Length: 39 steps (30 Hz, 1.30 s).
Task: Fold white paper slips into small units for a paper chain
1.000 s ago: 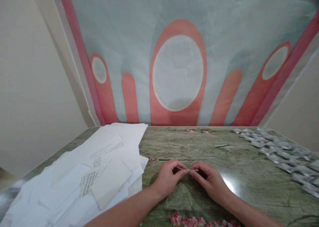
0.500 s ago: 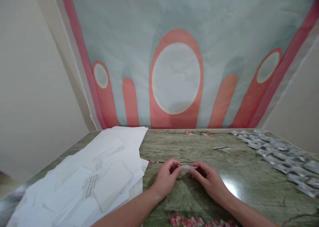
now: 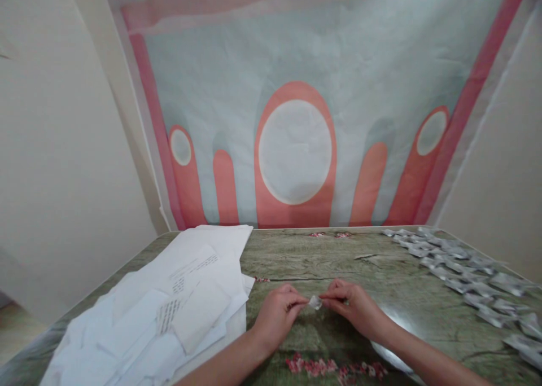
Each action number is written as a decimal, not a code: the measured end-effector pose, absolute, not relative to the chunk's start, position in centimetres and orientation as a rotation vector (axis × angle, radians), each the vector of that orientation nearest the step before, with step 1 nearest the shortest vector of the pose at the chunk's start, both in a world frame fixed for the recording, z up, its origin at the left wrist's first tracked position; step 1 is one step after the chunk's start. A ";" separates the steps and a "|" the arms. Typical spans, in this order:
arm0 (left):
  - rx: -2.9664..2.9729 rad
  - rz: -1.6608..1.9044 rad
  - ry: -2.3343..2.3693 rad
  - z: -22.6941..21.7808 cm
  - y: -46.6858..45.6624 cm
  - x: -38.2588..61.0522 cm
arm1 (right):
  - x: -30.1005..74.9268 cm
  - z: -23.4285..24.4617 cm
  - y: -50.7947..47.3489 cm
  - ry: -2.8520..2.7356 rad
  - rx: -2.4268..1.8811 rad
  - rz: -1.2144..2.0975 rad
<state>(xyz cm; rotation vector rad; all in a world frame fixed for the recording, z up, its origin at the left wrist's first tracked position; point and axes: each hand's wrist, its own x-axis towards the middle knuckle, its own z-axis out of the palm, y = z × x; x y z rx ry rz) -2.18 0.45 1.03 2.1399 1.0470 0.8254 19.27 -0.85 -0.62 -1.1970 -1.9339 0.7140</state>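
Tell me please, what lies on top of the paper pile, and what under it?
On top of the paper pile lie loose smaller sheets, with dark print in places. The wood-patterned tabletop shows around the pile's edges; whatever the sheets cover cannot be seen.

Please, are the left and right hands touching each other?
Apart. The head view shows a small whitish piece between the left hand and right hand.

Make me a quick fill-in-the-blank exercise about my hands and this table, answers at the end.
The small pale piece is in the gap ____ the left hand and the right hand.
From the person's view, the white papers lie on the table's ____ side.
The gray pieces lie on its ____ side.
Of these papers and gray pieces, only the ____ show printed lines.

between; left; right; papers
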 end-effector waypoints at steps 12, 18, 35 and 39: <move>2.133 0.709 1.054 -1.1 -1.8 -2.2 | 18.6 -2.9 -3.9 -2.005 -1.369 0.740; 2.173 0.700 1.040 -1.3 -1.9 -2.2 | 18.5 -3.2 -4.1 -1.978 -1.386 0.691; 2.144 0.752 1.055 -1.0 -2.1 -2.5 | 19.6 -3.3 -4.5 -1.941 -1.277 0.665; 2.147 0.765 1.035 -0.9 -2.2 -2.5 | 19.6 -3.5 -4.4 -1.937 -1.275 0.665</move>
